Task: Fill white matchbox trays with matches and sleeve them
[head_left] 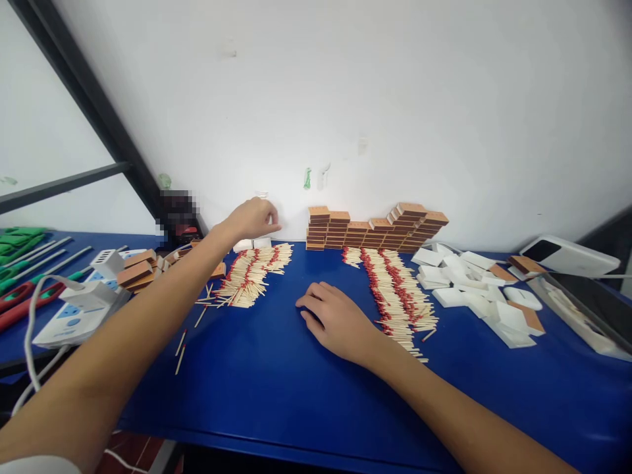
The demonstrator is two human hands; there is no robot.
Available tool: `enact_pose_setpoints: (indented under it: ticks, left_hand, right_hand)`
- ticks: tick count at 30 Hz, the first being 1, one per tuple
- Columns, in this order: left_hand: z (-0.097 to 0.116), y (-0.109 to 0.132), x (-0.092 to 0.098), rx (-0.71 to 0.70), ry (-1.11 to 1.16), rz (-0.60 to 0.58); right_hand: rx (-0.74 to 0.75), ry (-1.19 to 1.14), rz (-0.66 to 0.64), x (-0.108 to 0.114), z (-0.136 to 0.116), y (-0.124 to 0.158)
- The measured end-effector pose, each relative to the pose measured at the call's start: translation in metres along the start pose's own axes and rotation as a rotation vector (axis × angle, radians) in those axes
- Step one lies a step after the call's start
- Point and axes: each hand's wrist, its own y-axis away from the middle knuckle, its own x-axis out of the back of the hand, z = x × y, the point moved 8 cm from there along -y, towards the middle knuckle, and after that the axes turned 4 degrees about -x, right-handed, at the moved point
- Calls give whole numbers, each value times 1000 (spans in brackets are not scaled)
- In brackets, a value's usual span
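Note:
My left hand (254, 218) is raised at the back of the table near the wall, its fingers curled in. Whatever it may hold is hidden or too small to make out. Just under it are white matchbox trays (253, 244) and a heap of loose matches (249, 280) with red heads. My right hand (338, 321) lies palm down on the blue table (237, 388), fingers loosely stretched, with nothing visible in it. Beside it runs a longer band of matches (395, 289). Behind, matchboxes (365, 230) are stacked in uneven columns against the wall.
More white trays (476, 283) lie scattered at right, near a white power bank (567, 255) and a clear-sided container (577, 313). At left are brown matchbox sleeves (135, 270), a power strip (74, 321) with cables, and red-handled tools (34, 299).

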Motion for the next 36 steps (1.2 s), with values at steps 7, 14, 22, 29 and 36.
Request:
enact_pose_setpoints:
  ticks: [7,14,22,29,36]
  left_hand:
    - [-46,22,-29,83,-5,-282]
    - [-50,25,-39,100,-5,-343]
    - [-57,21,-53,99,-8,-367]
    - [-57,24,-54,86,2,-366]
    - [-54,25,-57,59,5,-359]
  right_hand:
    - [-3,-18,4,1,1,0]
    - [-20,-35,-11,0,3,1]
    - [-6,-34,2,2,1,1]
    - [-5,-24,1,1,1,0]
    - [-10,-26,-9,2,1,0]
